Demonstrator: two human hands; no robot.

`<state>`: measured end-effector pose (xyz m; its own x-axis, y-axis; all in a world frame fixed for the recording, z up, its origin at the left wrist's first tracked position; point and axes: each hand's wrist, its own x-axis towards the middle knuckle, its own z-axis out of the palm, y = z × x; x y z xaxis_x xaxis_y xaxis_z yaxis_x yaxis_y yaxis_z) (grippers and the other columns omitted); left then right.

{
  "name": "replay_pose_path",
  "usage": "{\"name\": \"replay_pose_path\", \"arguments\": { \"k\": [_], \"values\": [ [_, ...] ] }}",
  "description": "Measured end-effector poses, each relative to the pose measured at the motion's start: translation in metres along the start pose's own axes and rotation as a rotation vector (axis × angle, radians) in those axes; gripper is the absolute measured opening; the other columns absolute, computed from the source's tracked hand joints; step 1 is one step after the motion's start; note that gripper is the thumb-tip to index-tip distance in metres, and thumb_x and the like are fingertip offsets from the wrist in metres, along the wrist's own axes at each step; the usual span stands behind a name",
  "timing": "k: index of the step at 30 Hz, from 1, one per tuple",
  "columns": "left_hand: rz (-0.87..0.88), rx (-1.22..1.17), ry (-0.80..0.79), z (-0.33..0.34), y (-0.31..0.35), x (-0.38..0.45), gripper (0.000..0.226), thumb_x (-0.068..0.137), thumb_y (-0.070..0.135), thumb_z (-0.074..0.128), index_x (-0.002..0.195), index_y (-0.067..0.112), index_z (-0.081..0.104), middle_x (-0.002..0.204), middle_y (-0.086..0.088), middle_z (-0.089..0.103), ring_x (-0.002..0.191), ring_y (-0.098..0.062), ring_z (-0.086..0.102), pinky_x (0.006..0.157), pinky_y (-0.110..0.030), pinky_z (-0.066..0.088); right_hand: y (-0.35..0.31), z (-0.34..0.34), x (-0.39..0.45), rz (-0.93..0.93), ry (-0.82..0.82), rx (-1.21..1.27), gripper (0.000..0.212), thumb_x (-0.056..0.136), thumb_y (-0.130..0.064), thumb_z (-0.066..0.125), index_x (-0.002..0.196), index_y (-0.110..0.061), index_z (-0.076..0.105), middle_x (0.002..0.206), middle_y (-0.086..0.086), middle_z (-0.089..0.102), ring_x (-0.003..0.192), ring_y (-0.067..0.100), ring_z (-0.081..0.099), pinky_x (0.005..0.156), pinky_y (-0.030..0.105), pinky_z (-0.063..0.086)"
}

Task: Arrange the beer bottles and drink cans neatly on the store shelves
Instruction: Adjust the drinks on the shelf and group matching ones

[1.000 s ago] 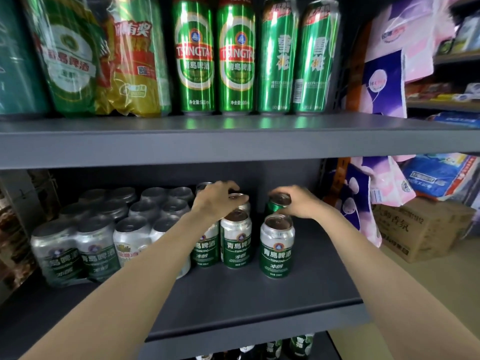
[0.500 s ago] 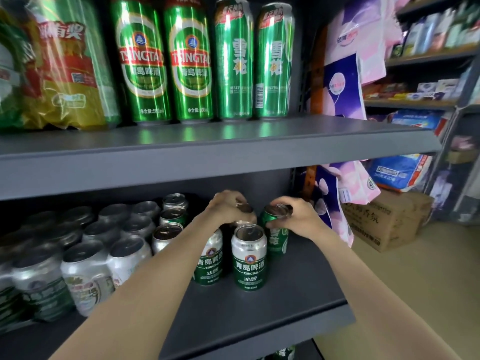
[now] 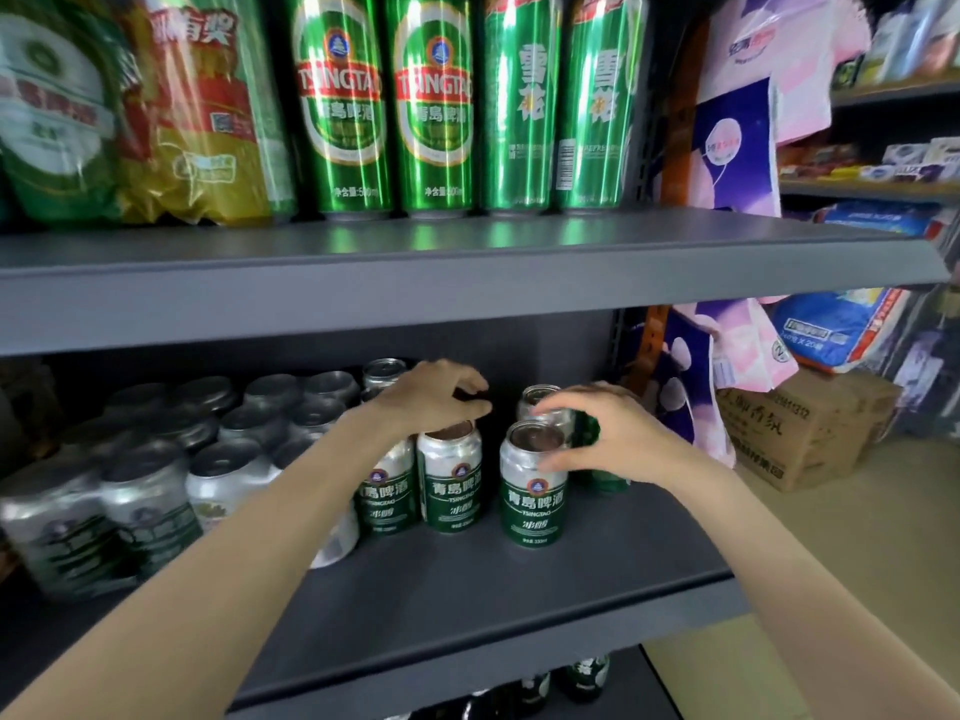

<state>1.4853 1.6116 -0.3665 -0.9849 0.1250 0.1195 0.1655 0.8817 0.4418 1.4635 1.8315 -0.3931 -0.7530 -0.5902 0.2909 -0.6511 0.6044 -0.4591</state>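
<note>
Aluminium, rigid, likely slippery: front can (image 3: 532, 485) standing at shelf (image 3: 467, 605) centre. Right hand (image 3: 597, 439) seemingly gripping a green can (image 3: 597, 459) at its three o'clock; left hand (image 3: 431, 397) hovering, curled, holding nothing visible. Best gripping mid-body.

Grey metal shelving (image 3: 467, 283), beige floor (image 3: 857, 537), cardboard box (image 3: 795, 433), hanging packets (image 3: 737, 148) at right

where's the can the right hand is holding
In the head view it is a green can on the lower shelf, right of the front silver can, under the right hand.
</note>
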Motion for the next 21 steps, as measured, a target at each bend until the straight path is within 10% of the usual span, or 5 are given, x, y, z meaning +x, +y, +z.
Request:
{"name": "replay_pose_path", "arguments": {
  "k": [4,16,21],
  "values": [
    [0.020,0.146,-0.181,-0.007,-0.017,-0.031,0.057,0.079,0.034,0.072,0.130,0.024,0.049,0.123,0.012,0.056,0.109,-0.004,0.051,0.088,-0.018,0.040,-0.010,0.020,0.001,-0.049,-0.121,-0.120,0.061,0.063,-0.033,0.083,0.116,-0.028,0.052,0.115,-0.013,0.056,0.108,0.013,0.049,0.093,0.032,0.040],
    [-0.097,0.461,0.025,0.017,-0.041,-0.011,0.065,0.088,0.045,0.056,0.144,0.035,0.026,0.152,0.012,0.025,0.143,-0.016,0.013,0.115,-0.045,0.011,-0.031,0.036,0.013,-0.067,-0.139,-0.088,0.059,0.074,-0.022,0.077,0.126,-0.024,0.048,0.127,-0.008,0.040,0.107,0.007,0.037,0.089,0.024,0.032],
    [-0.147,0.360,0.201,0.012,-0.042,-0.027,0.056,0.091,0.043,0.049,0.143,0.029,0.032,0.149,0.002,0.035,0.138,-0.021,0.028,0.115,-0.039,0.013,-0.036,0.043,0.015,-0.088,-0.116,-0.069,0.063,0.075,-0.023,0.077,0.130,-0.022,0.048,0.130,-0.007,0.039,0.117,0.014,0.045,0.097,0.027,0.036]
  ]
}}
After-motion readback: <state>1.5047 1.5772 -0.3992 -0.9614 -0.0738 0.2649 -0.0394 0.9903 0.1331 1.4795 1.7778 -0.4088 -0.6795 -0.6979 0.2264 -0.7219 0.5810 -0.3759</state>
